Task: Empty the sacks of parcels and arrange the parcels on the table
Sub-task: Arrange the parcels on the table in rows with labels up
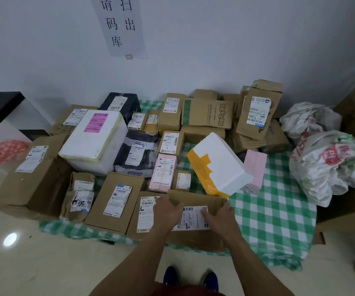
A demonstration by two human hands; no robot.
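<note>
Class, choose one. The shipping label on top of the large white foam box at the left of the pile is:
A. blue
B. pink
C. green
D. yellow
B: the white foam box carries a bright pink label printed with dark text on its top face.

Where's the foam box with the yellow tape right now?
Head view, right of centre: the foam box lies tilted just behind the cardboard box held by the left hand and right hand, a pink box to its right.
</note>
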